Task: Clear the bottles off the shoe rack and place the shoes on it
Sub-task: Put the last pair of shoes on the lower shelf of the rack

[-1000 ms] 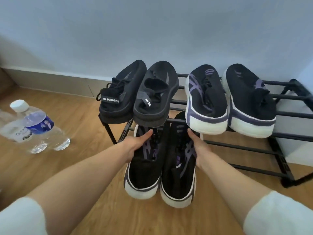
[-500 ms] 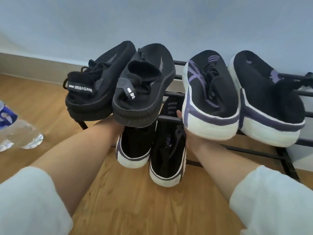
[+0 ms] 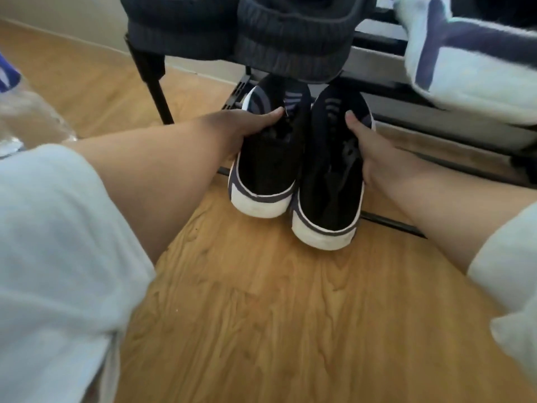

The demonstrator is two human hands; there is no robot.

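Two black sneakers with white soles and purple stripes sit side by side, toes under the black shoe rack point(image 3: 151, 74), heels toward me. My left hand point(image 3: 247, 126) grips the left sneaker point(image 3: 267, 167) from its outer side. My right hand point(image 3: 372, 146) grips the right sneaker point(image 3: 331, 181) the same way. Their toes rest on the rack's lower bars. On the top tier, two all-black shoes point(image 3: 261, 33) overhang the front bar, and a white-soled sneaker point(image 3: 470, 68) sits to their right.
A clear water bottle with a blue label point(image 3: 20, 112) lies on the wooden floor point(image 3: 261, 315) at the left edge. The beige baseboard point(image 3: 72, 21) runs behind the rack. My white sleeves fill the lower corners.
My head has dropped lower and closer, so the top tier now sits at the frame's upper edge. Both hands have pushed the pair of sneakers further in under the top tier.
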